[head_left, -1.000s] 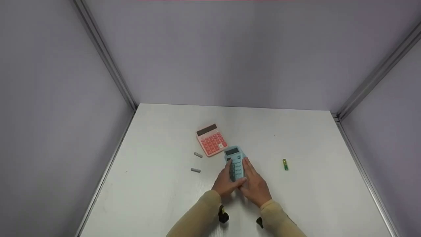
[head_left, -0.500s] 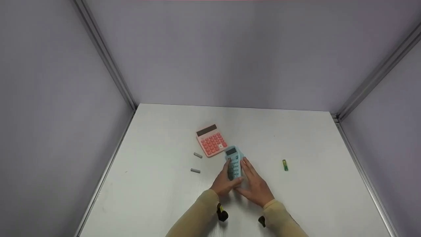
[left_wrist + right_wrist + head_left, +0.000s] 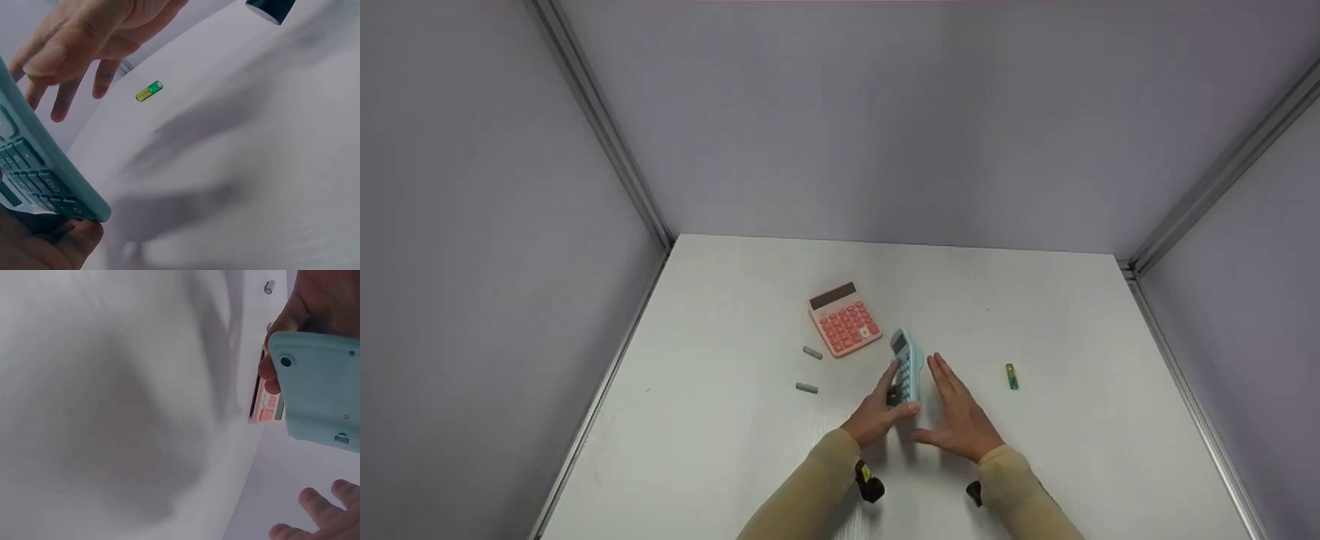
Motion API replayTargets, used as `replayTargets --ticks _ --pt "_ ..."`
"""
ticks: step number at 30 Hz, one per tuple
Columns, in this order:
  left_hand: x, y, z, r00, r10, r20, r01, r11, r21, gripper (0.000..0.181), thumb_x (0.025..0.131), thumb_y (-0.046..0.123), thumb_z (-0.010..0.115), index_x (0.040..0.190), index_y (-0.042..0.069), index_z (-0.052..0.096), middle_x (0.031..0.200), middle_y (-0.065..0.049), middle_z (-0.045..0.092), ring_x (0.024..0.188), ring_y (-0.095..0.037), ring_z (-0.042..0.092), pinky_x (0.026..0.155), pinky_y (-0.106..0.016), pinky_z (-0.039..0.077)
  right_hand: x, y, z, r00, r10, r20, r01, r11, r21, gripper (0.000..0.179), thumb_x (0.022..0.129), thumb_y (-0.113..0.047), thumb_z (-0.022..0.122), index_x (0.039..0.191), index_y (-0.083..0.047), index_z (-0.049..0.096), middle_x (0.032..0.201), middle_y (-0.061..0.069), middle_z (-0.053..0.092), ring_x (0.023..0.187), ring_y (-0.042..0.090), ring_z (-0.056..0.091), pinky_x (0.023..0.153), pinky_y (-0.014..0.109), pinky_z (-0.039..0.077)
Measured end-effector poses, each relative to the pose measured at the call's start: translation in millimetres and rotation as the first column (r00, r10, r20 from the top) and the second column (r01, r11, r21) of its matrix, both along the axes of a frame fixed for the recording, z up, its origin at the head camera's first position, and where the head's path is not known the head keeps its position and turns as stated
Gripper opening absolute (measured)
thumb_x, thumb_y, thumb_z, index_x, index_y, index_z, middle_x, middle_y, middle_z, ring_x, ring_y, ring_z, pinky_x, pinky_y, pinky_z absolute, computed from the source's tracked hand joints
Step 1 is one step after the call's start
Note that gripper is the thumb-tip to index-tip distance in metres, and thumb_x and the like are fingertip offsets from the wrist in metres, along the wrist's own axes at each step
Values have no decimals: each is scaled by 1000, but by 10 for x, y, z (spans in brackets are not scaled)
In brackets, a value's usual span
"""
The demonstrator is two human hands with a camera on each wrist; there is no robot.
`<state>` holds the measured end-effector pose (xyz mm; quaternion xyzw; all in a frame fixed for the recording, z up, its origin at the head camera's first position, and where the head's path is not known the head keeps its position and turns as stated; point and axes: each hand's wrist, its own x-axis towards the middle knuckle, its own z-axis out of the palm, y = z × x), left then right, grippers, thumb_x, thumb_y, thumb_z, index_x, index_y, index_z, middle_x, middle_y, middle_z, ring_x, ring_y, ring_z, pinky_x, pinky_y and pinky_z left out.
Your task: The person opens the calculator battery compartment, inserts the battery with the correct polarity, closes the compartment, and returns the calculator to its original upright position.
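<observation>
From my feed I have the left hand (image 3: 877,415) grasping the blue calculator (image 3: 910,371), thumb at its near end and a finger along its left edge. I see the calculator held tilted above the white table (image 3: 720,450), keys facing left and its back turned to the right; the right wrist view shows me a round dark spot and a small latch on that back. The right hand (image 3: 964,424) is released, fingers extended and thumb spread, just beside the calculator and apart from it. Beyond the hands I find the pink calculator (image 3: 845,320) lying flat, keys up. Left of the hands lie a grey cylinder (image 3: 812,352) near the pink calculator and a second grey cylinder (image 3: 807,388) closer to me; they may be batteries, but they are too small for me to be certain. Off to the right, well apart, I see the green-and-yellow battery (image 3: 1012,376).
</observation>
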<state>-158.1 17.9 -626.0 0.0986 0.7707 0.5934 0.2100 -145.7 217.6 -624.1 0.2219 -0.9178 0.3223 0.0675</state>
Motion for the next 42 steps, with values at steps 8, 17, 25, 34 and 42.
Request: replayTargets --ticks 8,17,25,34,42 --pt "39 32 29 996 -92 12 90 992 92 86 85 60 60 152 46 8 145 -14 42 126 -25 46 102 -48 41 -89 24 15 991 -38 132 33 999 41 133 58 -54 87 156 -26 2 161 0 12 144 25 20 111 49 29" --pt "53 50 47 987 -135 91 115 974 195 82 85 58 59 149 52 9 147 -14 39 132 -28 41 104 -52 38 -56 -7 -5 988 -44 145 43 999 8 138 56 -47 91 155 -32 -4 158 8 22 140 31 30 108 52 34" --pt "58 41 55 981 -159 108 131 966 224 78 87 56 57 148 55 8 152 -10 32 135 -26 38 104 -52 37 -63 -16 -15 999 -18 51 18 1000 13 133 59 -54 86 156 -23 0 155 10 30 138 29 34 108 50 36" --pt "42 15 121 986 -152 72 133 967 219 75 88 51 58 147 55 12 155 3 26 138 -26 32 109 -56 28 -44 -25 -23 1000 -28 5 28 1000 9 128 61 -49 86 156 -20 5 150 10 37 134 28 40 104 51 40" --pt "-26 15 254 986 -102 -134 112 991 69 87 87 54 62 155 28 15 144 3 42 124 -17 47 96 -39 47 -58 -11 -44 997 -10 -83 11 1000 11 123 60 -39 88 155 -15 15 148 12 39 132 28 41 105 49 39"
